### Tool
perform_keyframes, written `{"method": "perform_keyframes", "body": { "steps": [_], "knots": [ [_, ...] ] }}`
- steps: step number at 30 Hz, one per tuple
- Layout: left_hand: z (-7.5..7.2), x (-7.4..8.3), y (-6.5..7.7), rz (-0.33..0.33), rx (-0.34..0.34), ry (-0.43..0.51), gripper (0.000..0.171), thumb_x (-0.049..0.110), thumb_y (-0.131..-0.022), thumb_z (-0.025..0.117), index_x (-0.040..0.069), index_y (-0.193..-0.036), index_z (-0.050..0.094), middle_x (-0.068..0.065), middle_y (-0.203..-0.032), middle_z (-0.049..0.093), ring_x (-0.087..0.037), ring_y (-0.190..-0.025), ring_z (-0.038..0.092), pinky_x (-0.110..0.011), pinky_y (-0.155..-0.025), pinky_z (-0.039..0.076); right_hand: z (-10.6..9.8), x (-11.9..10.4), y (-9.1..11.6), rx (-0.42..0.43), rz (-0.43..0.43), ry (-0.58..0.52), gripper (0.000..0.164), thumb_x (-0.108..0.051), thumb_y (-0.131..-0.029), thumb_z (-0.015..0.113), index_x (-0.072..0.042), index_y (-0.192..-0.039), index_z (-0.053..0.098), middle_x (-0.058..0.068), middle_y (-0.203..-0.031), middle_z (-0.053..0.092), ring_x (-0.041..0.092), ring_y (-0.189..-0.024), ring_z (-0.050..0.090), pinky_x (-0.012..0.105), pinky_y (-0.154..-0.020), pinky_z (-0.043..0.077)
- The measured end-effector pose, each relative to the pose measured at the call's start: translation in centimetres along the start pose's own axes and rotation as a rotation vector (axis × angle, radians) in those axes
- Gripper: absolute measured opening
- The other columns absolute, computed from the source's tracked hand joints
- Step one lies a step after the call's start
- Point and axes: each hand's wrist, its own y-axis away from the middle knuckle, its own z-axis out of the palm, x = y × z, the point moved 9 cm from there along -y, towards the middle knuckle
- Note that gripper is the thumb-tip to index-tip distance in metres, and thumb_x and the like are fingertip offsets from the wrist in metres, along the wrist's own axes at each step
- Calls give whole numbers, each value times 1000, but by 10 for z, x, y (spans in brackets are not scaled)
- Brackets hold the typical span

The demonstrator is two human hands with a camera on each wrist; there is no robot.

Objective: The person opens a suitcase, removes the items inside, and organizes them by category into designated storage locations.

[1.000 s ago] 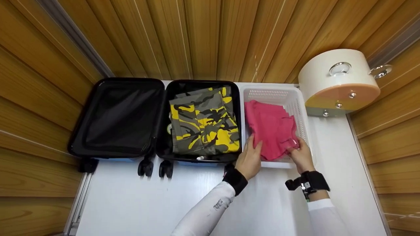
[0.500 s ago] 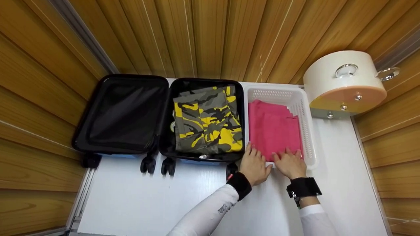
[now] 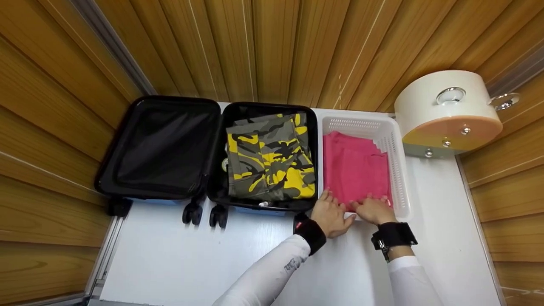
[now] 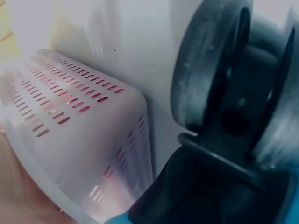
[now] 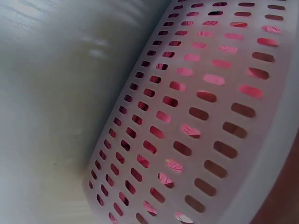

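Observation:
A folded pink garment lies flat inside the white perforated basket in the head view. At the basket's front left corner, my left hand reaches over the rim, its fingers at the garment's near edge. My right hand lies over the front rim beside it, fingers bent slightly downward onto the pink cloth. Part of the left hand shows by the basket wall in the left wrist view. Pink cloth shows through the slots of the basket in the right wrist view; fingertips are hidden there.
Left of the basket lies an opened black-lined suitcase, with folded yellow-and-grey camouflage clothing in one half. Its caster wheel stands near the basket. A cream rounded drawer box is at the back right, against the wood-patterned wall.
Both hands have let go of the pink garment's sides and moved to its near edge at the front rim. The garment now lies flatter in the basket. The head view shifted slightly.

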Motion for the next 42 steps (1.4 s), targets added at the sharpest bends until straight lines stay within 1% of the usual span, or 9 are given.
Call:
{"method": "perform_keyframes", "body": {
  "steps": [4,9,15,21,25,30,34,37,42],
  "knots": [
    [-8,-8,6,20,37,55,61,61,-110,27,26,-140,67,6,-144,65,-18,-145,51,-45,-130,18,-11,-1,3,92,-14,-79,54,-31,-110,44,6,-147,56,39,-157,38,69,-142,31,79,-110,31],
    [-35,-36,26,18,246,216,38,43,-105,60,21,-134,69,3,-140,65,-19,-139,56,-51,-126,30,-36,-10,18,316,-47,-267,52,-24,-110,48,8,-151,50,33,-156,45,56,-145,40,69,-116,33],
    [-49,-105,65,-92,447,528,53,24,-101,68,8,-151,56,-10,-152,58,-33,-145,50,-61,-120,36,-54,-50,40,574,-174,-500,47,-9,-105,59,4,-150,55,29,-152,53,49,-139,52,62,-114,41],
    [-31,-188,113,-331,562,700,62,19,-101,69,-2,-154,45,-24,-156,50,-43,-145,47,-63,-119,36,-39,-107,50,598,-360,-677,47,-1,-102,63,7,-148,56,29,-142,61,51,-122,64,59,-101,53],
    [-7,-232,140,-522,537,750,67,16,-98,74,-6,-153,44,-29,-154,48,-46,-140,50,-61,-116,39,-18,-137,49,494,-398,-753,51,-1,-103,64,10,-151,50,28,-149,57,50,-127,62,55,-103,53],
    [28,-265,151,-733,373,787,70,22,-99,73,-9,-153,42,-32,-147,49,-48,-129,57,-59,-102,50,4,-157,39,313,-243,-866,71,-12,-105,64,12,-161,27,32,-166,32,50,-145,45,53,-115,44],
    [46,-275,143,-784,206,789,74,35,-104,64,-6,-158,36,-31,-143,53,-48,-122,60,-58,-98,52,6,-166,28,208,-111,-1038,87,-21,-105,63,9,-166,9,31,-173,5,45,-160,14,55,-128,18],
    [54,-278,136,-793,136,778,77,41,-106,60,-4,-161,32,-29,-144,56,-46,-123,60,-56,-98,52,8,-170,15,180,-80,-1086,90,-24,-104,62,5,-167,3,27,-174,-11,41,-162,-7,56,-130,2],
    [55,-280,136,-818,230,761,77,41,-102,67,-1,-159,38,-23,-142,62,-40,-123,63,-53,-95,55,14,-176,-3,207,-174,-949,89,-19,-104,64,0,-169,6,19,-173,-24,41,-161,-9,60,-128,2]
  ]
}}
